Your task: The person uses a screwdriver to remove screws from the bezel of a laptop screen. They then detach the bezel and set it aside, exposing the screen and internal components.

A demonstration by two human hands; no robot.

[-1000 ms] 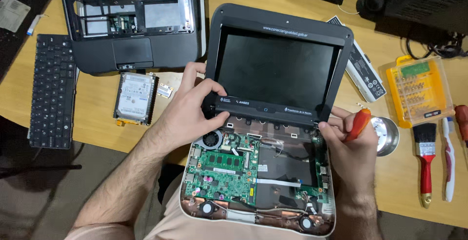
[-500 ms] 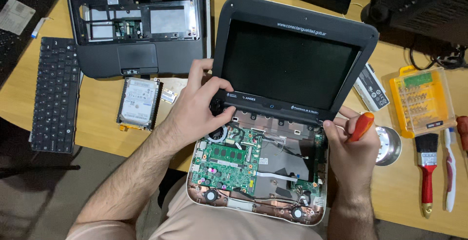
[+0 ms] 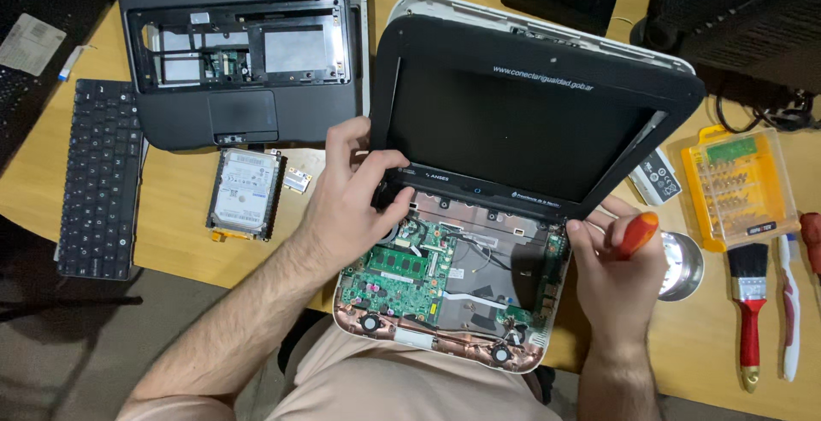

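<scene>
Gripping one laptop (image 3: 513, 173), two hands (image 3: 355, 207)

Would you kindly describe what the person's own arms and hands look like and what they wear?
Both forearms are bare, with no sleeves in view. The left hand and right hand wear no gloves, and no rings, watch or wristband show. The forearms carry some hair.

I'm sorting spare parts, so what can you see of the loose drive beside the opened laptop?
The hard drive is a flat rectangular unit with a white label on top, a dark frame around its sides and a small yellowish tab at its lower edge. It lies flat on the wooden table, left of the left hand, untouched.
</scene>
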